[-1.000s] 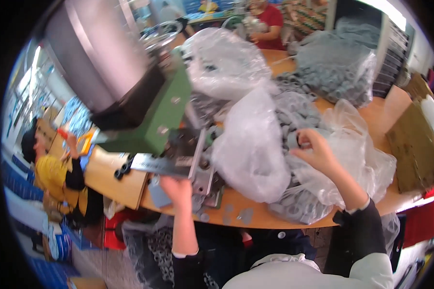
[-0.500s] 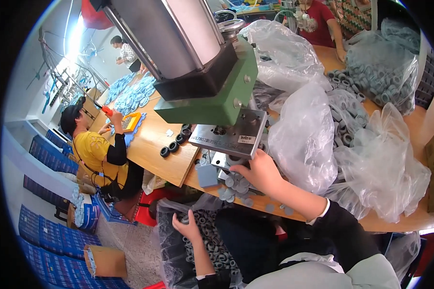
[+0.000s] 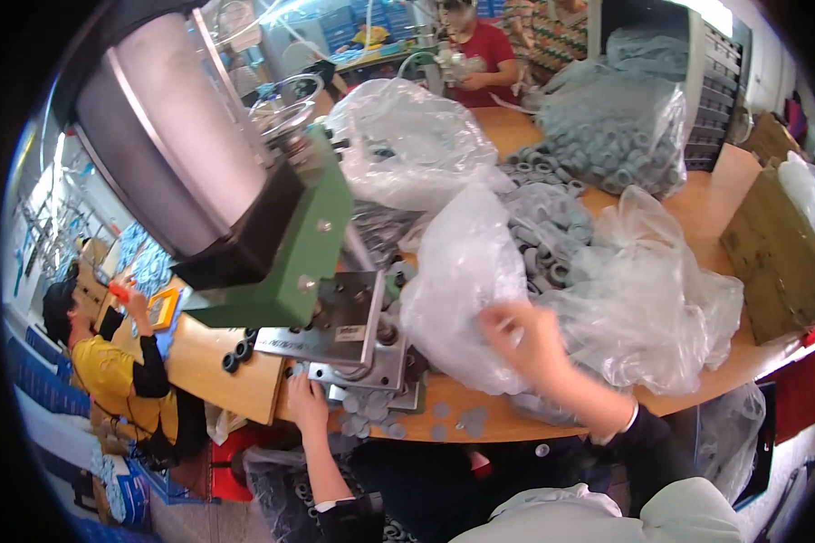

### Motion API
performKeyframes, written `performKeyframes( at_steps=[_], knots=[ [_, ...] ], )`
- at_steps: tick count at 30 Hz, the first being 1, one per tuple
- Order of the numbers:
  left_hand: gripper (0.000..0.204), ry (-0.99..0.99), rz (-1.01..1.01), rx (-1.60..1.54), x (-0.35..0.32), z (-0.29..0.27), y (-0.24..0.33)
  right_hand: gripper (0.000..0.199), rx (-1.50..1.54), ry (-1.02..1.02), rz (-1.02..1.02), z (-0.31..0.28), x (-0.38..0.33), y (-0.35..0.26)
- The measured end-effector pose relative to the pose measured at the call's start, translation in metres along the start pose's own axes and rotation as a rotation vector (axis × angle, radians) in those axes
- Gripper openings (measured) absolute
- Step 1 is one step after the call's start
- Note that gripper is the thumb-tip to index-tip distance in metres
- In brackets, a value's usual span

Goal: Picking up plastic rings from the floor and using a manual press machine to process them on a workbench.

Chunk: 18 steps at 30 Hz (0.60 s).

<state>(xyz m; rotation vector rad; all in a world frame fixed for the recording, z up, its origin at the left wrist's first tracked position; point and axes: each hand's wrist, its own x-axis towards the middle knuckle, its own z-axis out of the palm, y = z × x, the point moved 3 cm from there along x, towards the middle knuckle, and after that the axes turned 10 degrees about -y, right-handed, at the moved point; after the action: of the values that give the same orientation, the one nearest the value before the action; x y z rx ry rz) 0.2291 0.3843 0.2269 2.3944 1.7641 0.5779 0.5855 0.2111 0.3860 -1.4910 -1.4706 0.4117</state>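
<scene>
Head: clear bags (image 3: 480,281) (grey rings (image 3: 552,235))

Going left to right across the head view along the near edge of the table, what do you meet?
Person in yellow top → black rings → left hand → grey discs → right hand → clear plastic bag → brown box.

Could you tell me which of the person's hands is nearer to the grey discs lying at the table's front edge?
Left. The left hand rests at the table edge right beside the grey discs; the right hand is raised farther right, at the clear plastic bag.
</scene>
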Motion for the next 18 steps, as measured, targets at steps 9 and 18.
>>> performKeyframes(
  at_steps=[9, 18],
  knots=[
    [0.027, 0.077, 0.215, -0.118, 0.017, 0.043, 0.003, 0.041, -0.775, -0.401, 0.316, -0.069, 0.085, 0.208],
    [0.026, 0.396, 0.455, -0.582, 0.071, 0.024, 0.121, 0.064, -0.273, -0.027, 0.266, -0.097, 0.037, 0.142]
  ],
)
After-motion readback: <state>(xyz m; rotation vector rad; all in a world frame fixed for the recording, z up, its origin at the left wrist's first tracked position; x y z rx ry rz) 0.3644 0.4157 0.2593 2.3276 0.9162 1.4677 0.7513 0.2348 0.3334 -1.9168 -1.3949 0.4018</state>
